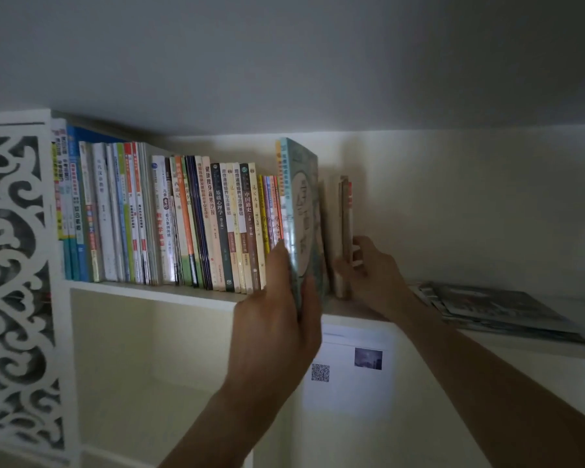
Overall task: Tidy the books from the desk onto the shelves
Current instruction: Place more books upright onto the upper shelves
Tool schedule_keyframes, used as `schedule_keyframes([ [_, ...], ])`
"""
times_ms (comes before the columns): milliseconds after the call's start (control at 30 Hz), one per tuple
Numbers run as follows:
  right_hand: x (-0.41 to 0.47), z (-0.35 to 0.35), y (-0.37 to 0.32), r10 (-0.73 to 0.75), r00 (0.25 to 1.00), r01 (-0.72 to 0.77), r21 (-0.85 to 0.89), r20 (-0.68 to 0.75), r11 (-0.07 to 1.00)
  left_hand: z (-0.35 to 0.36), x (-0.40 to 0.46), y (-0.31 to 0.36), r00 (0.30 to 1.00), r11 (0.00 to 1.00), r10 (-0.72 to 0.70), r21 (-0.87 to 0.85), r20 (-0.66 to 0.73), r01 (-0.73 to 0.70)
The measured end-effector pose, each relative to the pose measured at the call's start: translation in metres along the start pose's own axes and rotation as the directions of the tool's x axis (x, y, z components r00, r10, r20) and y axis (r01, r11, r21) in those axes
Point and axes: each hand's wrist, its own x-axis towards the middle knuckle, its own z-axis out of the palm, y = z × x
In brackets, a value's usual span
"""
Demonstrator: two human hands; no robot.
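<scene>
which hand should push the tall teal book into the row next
Left. The left hand already grips the tall teal book at its lower edge, beside the row of books. The right hand is busy steadying the small books on the shelf.

Glossy paper cover on the tall teal book [304, 211] catching light, row of books [183, 224] showing smooth shiny spines, shelf board [156, 292] looking matt white, carved side panel [14, 265] showing smooth white fretwork, flat magazines [500, 309] gleaming faintly.
</scene>
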Motion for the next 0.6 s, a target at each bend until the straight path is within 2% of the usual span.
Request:
schedule_keyframes([
  [67,-0.001,0.002,-0.002,-0.031,0.996,0.006,-0.263,-0.089,0.965,0.021,0.008,-0.002,0.999,1.000,-0.002,-0.029,0.035,0.003],
  [133,-0.003,0.001,0.000,-0.022,0.984,-0.049,-0.383,-0.178,0.922,0.043,0.017,-0.007,0.999,1.000,-0.016,-0.022,0.039,0.017],
  [233,-0.008,-0.001,0.002,-0.069,0.969,-0.060,-0.493,-0.239,0.868,0.071,0.027,-0.018,0.999,0.999,-0.039,0.009,0.031,0.039],
  [367,-0.015,-0.001,-0.002,-0.099,0.947,-0.081,-0.523,-0.306,0.848,0.094,0.030,-0.033,0.983,0.983,-0.147,0.126,0.111,0.133],
  [433,-0.015,-0.003,-0.003,-0.091,0.951,-0.072,-0.500,-0.295,0.863,0.100,0.032,-0.033,0.976,0.971,-0.169,0.192,0.136,0.142],
  [500,-0.014,-0.004,-0.003,-0.108,0.963,-0.018,-0.455,-0.249,0.890,0.100,0.035,-0.033,0.978,0.957,-0.163,0.262,0.129,0.125],
  [600,-0.013,0.000,-0.001,-0.227,0.957,0.145,-0.382,-0.180,0.913,0.095,0.032,-0.042,0.993,0.929,-0.073,0.368,0.089,0.035],
])
